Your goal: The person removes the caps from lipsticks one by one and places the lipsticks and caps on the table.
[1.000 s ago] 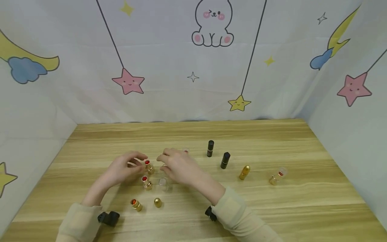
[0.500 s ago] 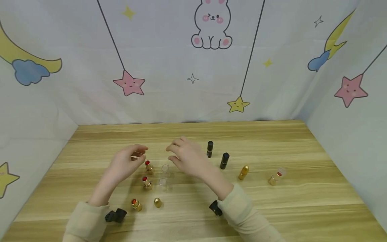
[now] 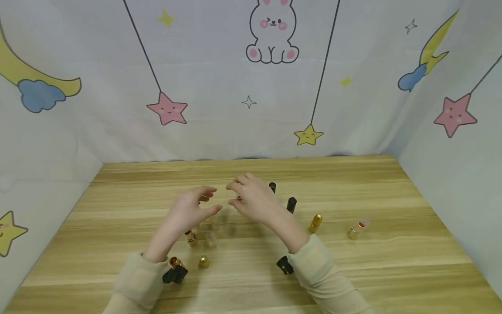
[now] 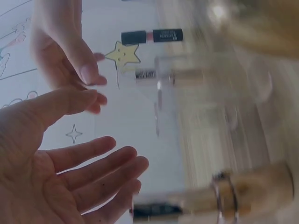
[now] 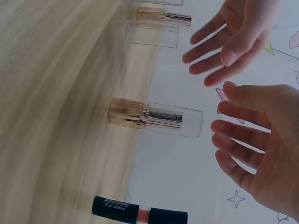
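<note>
Left hand (image 3: 190, 212) and right hand (image 3: 256, 199): fingers spread, empty. Nearest capped lipstick (image 5: 152, 116) seems light, slick; pinch its gold base (image 5: 125, 113).

The wood-grained table (image 3: 392, 270) bears uncapped lipsticks (image 3: 191, 239), a gold cap (image 3: 204, 262), clear caps (image 3: 211, 239), black tubes (image 3: 291, 204) and capped lipsticks (image 3: 354, 233).

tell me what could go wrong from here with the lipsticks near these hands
The left hand, on moving, might brush the open gold lipstick tube with red at its top, seen just below it in the head view, and smear or tip it.
A see-through, box-shaped cap shows only faintly in the head view, so it could get knocked over.
The right hand may topple the gold lipstick under a clear cap nearby.
</note>
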Demonstrator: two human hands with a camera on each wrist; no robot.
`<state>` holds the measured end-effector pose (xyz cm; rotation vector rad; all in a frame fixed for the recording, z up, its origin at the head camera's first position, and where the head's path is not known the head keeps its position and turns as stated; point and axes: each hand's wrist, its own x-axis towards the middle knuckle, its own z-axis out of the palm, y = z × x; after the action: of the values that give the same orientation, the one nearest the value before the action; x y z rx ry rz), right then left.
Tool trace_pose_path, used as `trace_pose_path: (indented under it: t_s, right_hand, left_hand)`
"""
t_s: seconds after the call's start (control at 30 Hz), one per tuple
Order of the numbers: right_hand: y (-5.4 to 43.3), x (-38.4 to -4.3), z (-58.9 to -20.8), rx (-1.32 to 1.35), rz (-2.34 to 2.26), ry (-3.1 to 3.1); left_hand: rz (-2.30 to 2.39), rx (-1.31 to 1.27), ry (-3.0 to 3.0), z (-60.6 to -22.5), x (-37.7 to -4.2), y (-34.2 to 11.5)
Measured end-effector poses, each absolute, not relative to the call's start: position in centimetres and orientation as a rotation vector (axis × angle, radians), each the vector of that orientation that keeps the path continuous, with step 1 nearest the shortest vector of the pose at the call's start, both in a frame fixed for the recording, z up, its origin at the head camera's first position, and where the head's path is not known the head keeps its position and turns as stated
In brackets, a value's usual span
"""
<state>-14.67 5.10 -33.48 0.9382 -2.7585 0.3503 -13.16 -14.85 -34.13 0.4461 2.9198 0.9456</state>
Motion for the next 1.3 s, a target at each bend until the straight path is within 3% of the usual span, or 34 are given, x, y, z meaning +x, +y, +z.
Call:
trace_pose_path:
  t_s: [0.37, 1.3]
  right_hand:
    - [5.0, -15.1, -34.4, 0.92, 0.35, -2.807]
    - [5.4, -15.3, -35.7, 0.949, 0.452, -2.727]
  left_hand:
    - [1.089, 0.39, 2.79, -35.2, -14.3, -11.9]
    - [0.943, 0.28, 2.918, -37.1, -16.2, -8.5]
